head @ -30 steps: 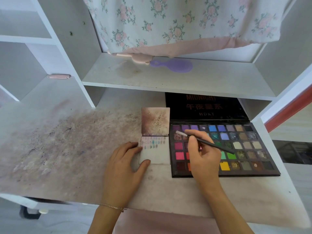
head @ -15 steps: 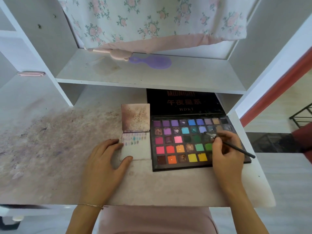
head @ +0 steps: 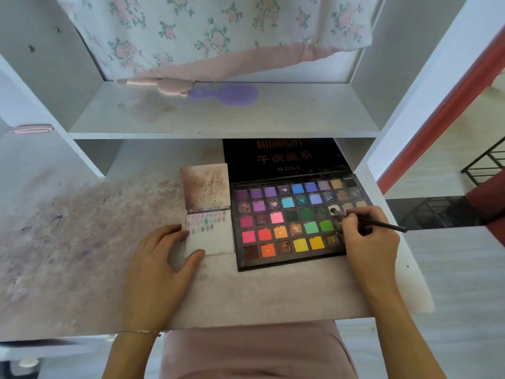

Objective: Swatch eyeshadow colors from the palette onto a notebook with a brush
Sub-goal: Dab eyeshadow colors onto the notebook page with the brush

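On a stained, powder-dusted desk (head: 82, 242) beneath a white shelf, an open eyeshadow palette (head: 289, 222) lies flat with its dark lid tipped back against the rear of the nook, so every row of colour pans faces up within easy reach. Just to its left, touching or nearly touching its edge, sits a small notebook (head: 210, 239), opened with its mottled cover folded upward; rows of small colour dabs already fill the top of its white page, and the lower part is blank. The left hand (head: 161, 263) rests flat beside it, fingers relaxed and straight, fingertips and thumb pressing the page's left edge and near corner, apparently to keep the light notebook from sliding. The right hand (head: 366, 239) pinches a thin dark brush (head: 374, 222) like a pen, fingers curled around its handle, with the wrist over the palette's right end. The bristle tip touches a pale pan in the third row near the right side, probably picking up the next shade. A purple hairbrush (head: 226, 94) lies on the shelf above, under a hanging floral cloth (head: 213, 34).
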`<control>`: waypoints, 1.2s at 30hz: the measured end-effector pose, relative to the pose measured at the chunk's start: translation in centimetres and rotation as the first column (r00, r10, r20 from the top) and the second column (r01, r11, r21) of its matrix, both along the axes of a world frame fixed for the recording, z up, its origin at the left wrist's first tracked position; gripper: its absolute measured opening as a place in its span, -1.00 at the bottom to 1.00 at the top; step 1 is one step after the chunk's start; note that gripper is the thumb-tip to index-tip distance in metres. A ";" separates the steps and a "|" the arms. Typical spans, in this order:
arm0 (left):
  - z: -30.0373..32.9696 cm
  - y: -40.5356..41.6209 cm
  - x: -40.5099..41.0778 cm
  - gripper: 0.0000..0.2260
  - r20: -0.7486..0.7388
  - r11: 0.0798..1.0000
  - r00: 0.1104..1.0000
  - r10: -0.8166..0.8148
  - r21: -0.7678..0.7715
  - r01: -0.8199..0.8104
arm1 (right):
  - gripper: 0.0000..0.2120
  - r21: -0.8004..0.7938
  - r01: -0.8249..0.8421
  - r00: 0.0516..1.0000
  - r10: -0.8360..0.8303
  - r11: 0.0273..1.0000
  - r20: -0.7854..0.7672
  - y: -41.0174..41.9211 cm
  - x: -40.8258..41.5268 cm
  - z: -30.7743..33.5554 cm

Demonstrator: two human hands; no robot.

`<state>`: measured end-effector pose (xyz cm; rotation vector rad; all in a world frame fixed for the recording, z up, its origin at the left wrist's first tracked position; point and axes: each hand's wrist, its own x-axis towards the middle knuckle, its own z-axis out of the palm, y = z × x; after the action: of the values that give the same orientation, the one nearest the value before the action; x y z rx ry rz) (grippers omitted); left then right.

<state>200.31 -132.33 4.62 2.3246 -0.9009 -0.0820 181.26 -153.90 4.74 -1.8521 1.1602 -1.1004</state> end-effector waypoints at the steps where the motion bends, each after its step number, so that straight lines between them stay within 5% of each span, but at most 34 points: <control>1: 0.0 0.0 0.0 -0.67 0.000 1.000 1.000 0.000 0.000 0.000 | -0.86 0.009 0.002 1.000 -0.002 1.000 0.000 0.0 0.0 0.0; 14: -0.1 0.0 0.0 -0.68 0.015 1.000 1.000 0.002 0.002 -0.002 | -0.81 0.012 -0.006 0.999 0.005 1.000 0.049 0.5 -0.1 0.5; 29: -0.1 -0.1 -0.1 -0.67 0.015 1.000 1.000 -0.005 0.001 0.005 | -0.71 0.072 -0.507 0.860 0.499 0.859 0.103 6.3 6.8 1.8; 36: -0.2 0.0 -0.1 -0.67 0.017 1.000 1.000 -0.002 -0.003 0.002 | -0.71 0.107 -0.519 0.854 0.520 0.848 0.025 7.4 9.4 1.7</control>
<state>200.24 -132.30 4.46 2.3251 -0.9106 -0.0620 190.65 -146.48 6.45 -1.9203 0.6351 -0.7036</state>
